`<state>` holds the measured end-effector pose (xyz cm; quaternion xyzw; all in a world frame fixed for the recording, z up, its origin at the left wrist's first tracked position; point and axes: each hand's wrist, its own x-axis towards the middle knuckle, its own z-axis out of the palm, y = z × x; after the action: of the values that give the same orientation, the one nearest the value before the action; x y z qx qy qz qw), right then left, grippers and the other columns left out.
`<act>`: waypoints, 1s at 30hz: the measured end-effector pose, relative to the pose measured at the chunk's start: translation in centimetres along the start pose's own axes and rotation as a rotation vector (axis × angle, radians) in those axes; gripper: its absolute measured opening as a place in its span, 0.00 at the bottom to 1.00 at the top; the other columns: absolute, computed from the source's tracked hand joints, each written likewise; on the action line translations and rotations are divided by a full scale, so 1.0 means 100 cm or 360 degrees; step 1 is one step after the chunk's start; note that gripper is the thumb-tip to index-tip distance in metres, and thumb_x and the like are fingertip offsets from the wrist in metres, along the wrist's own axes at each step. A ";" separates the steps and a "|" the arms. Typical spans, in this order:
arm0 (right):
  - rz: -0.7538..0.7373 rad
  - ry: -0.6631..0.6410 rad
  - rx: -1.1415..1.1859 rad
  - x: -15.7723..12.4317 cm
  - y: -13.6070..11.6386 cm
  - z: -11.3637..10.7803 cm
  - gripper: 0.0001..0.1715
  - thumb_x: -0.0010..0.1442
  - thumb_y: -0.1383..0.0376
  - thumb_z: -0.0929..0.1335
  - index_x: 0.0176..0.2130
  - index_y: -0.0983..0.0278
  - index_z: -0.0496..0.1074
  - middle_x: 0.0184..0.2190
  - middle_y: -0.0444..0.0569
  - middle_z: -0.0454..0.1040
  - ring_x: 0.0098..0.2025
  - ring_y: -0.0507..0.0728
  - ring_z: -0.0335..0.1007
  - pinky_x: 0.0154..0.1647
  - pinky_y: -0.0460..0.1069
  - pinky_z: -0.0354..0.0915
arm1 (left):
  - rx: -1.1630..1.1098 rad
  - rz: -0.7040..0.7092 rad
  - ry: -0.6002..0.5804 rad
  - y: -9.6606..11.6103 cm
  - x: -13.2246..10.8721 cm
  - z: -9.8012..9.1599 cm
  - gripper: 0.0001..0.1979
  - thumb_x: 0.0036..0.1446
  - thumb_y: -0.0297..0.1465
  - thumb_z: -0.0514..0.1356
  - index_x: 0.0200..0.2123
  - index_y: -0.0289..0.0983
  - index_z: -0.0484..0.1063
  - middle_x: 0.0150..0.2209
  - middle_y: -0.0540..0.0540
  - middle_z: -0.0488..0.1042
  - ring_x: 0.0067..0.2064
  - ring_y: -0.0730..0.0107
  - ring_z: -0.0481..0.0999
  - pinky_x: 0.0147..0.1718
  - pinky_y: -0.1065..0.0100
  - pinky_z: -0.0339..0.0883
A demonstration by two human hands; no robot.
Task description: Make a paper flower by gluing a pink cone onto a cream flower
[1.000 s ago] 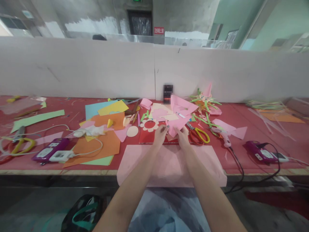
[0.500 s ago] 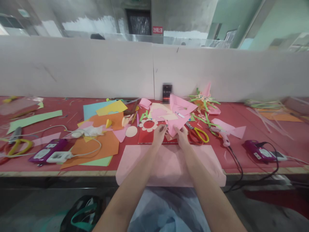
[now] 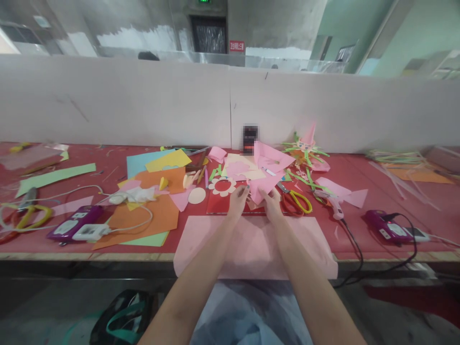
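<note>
Both my hands reach to the middle of the red table (image 3: 359,225). My left hand (image 3: 238,200) and my right hand (image 3: 270,202) pinch the near edge of a folded pink paper (image 3: 268,179) between them, fingers closed on it. Under them lies a red card (image 3: 220,203) with a white paper flower (image 3: 223,185) on it. A large pale pink sheet (image 3: 251,247) spreads under my forearms and hangs over the table's front edge.
Yellow-handled scissors (image 3: 296,199) lie right of my hands, then a glue gun (image 3: 332,203) with a black cable and a purple device (image 3: 390,227). Orange paper (image 3: 143,218), cables and another purple device (image 3: 74,225) lie left. A white partition (image 3: 143,103) backs the table.
</note>
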<state>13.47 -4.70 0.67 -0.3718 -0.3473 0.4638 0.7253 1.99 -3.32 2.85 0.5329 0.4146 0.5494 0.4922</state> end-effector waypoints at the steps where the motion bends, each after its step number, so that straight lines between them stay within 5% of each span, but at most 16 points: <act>1: 0.0005 -0.0008 -0.0004 0.000 0.000 0.000 0.20 0.45 0.59 0.72 0.39 0.63 0.70 0.40 0.47 0.75 0.41 0.56 0.71 0.44 0.53 0.66 | 0.0016 0.0022 0.0013 0.000 0.000 0.000 0.16 0.47 0.43 0.59 0.22 0.36 0.65 0.20 0.52 0.66 0.21 0.77 0.67 0.22 0.74 0.63; 8: -0.0099 -0.0102 -0.0117 -0.005 -0.010 0.006 0.18 0.48 0.60 0.70 0.41 0.60 0.70 0.41 0.46 0.74 0.44 0.55 0.69 0.48 0.52 0.64 | 0.0046 0.0067 0.0170 -0.001 0.002 -0.003 0.14 0.49 0.40 0.57 0.21 0.36 0.64 0.21 0.52 0.65 0.24 0.77 0.66 0.24 0.74 0.62; 16: -0.0087 -0.0007 -0.0068 -0.003 -0.006 0.003 0.22 0.48 0.58 0.70 0.43 0.62 0.68 0.42 0.48 0.73 0.45 0.56 0.69 0.46 0.52 0.66 | -0.0048 -0.0094 0.0014 -0.004 0.001 0.003 0.17 0.44 0.44 0.60 0.19 0.36 0.64 0.18 0.54 0.62 0.21 0.77 0.64 0.22 0.73 0.61; 30: 0.0119 -0.0144 -0.0098 -0.006 -0.008 0.004 0.21 0.47 0.57 0.70 0.42 0.60 0.69 0.40 0.47 0.73 0.41 0.56 0.70 0.38 0.51 0.69 | -0.0314 -0.0235 0.0096 -0.009 0.003 0.000 0.17 0.41 0.43 0.62 0.19 0.35 0.63 0.20 0.54 0.62 0.24 0.78 0.64 0.26 0.73 0.65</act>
<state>13.33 -5.38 1.46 -0.3853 -0.3799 0.4959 0.6792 2.10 -2.87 2.00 0.4332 0.4111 0.5656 0.5687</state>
